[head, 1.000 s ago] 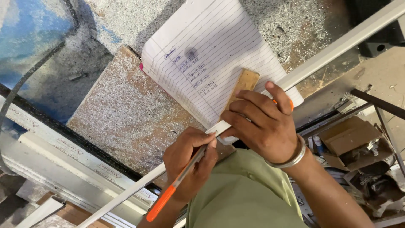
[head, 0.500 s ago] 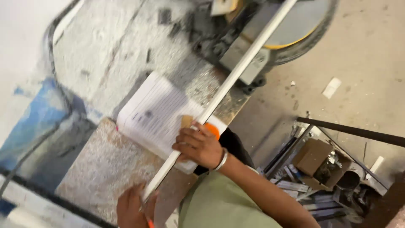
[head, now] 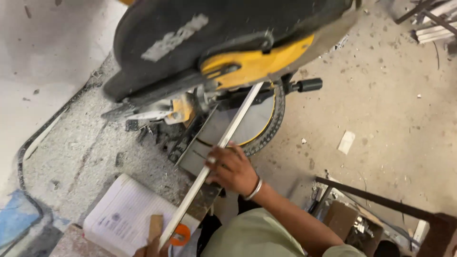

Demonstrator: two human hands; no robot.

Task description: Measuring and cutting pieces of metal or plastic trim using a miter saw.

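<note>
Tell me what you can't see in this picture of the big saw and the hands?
- Left hand, head view: cut off by the bottom edge, so its grip cannot be told.
- Saw blade: hidden under the black and yellow saw guard.
- White strip: far end hidden under the guard; right hand rests on it.
- Notebook writing: too small.

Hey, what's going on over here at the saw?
A person is holding a long white strip on the bed of a miter saw. The right hand presses it down just short of the blade housing. The left hand, barely in view at the bottom edge, is at the strip's near end, by a lined notebook and an orange tool.
</note>
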